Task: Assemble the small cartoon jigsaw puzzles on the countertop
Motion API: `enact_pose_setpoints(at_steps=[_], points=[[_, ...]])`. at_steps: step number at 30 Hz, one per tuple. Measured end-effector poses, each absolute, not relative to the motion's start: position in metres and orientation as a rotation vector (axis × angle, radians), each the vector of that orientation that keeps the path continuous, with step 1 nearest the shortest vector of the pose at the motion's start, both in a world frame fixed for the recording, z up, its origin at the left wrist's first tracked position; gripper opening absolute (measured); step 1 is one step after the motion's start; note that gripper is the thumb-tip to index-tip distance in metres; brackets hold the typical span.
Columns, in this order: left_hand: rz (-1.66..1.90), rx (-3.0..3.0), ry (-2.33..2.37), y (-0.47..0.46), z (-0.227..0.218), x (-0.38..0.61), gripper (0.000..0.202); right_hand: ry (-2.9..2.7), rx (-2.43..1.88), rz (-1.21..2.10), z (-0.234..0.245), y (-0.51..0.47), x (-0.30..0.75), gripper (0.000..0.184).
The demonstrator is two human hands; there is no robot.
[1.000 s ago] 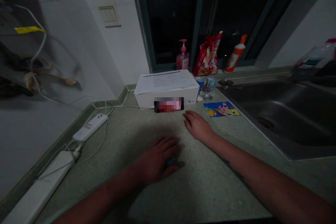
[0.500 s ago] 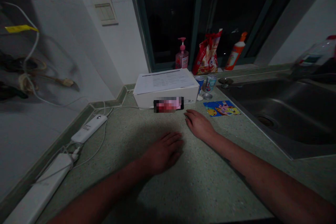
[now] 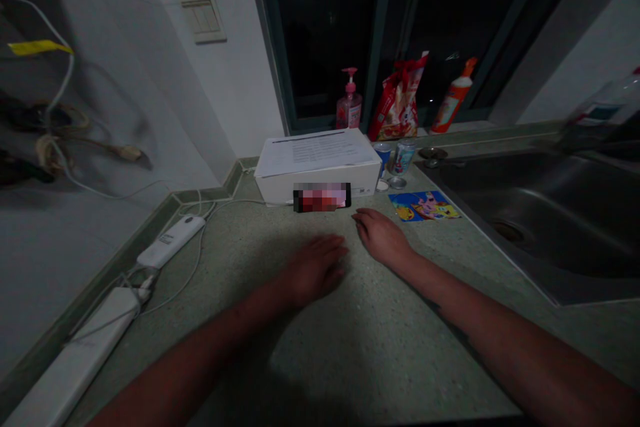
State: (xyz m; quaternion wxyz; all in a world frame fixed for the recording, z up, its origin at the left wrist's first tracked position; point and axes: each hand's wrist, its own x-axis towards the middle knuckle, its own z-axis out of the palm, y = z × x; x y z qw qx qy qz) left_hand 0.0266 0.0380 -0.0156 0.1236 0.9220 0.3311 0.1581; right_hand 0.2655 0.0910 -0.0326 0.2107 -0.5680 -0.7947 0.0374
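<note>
My left hand [image 3: 316,271] is over the speckled green countertop [image 3: 350,360], fingers stretched out toward the right, holding nothing. It looks slightly blurred. To its right, my right hand [image 3: 382,236] rests on the counter with its fingers lying loosely forward, and no object shows in it. Just beyond the hands a phone [image 3: 323,197] leans sideways against a white box [image 3: 280,185], its screen lit and partly pixelated. A cartoon picture card [image 3: 424,205] lies flat to the right of my right hand.
Two cans [image 3: 403,157] and round lids [image 3: 397,183] stand beside the box. A pump bottle [image 3: 349,107], a red bag [image 3: 400,103] and an orange bottle [image 3: 453,99] line the window. The sink [image 3: 540,213] is right; a power strip [image 3: 85,353] and white adapter [image 3: 171,242] with cables lie left.
My left hand has shifted a little farther forward over the counter, toward the phone. My right hand stays in nearly the same place. The view has shifted slightly.
</note>
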Motion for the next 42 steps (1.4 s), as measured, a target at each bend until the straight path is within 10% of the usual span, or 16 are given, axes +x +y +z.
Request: enact_pose_setpoints(at_steps=[42], points=[[0.614,2.652,0.91,0.063,-0.025,-0.002,0.037,-2.254,-1.117,0.124,-0.026,0.072,0.21,0.036]])
